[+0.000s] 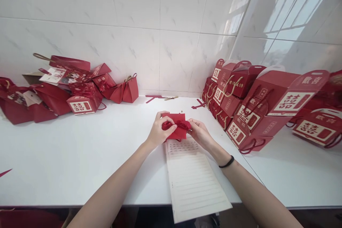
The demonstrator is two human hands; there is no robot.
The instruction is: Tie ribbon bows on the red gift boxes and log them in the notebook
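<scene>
Between my two hands is a small red box (176, 135) with a dark red ribbon (182, 124) tied in a bow across it. My left hand (160, 130) is closed, its thumb and fingers pinching the ribbon at the box's left side. At the right side, my right hand (198, 130) pinches the other end of the bow; its fingertips are partly hidden. Directly below the box lies a lined notebook page (196, 181) with rows of writing at its top, and its lower end hangs past the table's front edge.
Several red gift boxes (269, 92) stand stacked at the right. More red bags and boxes (60, 98) are heaped at the left. Ribbon scraps (198, 104) and scissors (171, 98) lie near the tiled wall (133, 42) on the white table (88, 153).
</scene>
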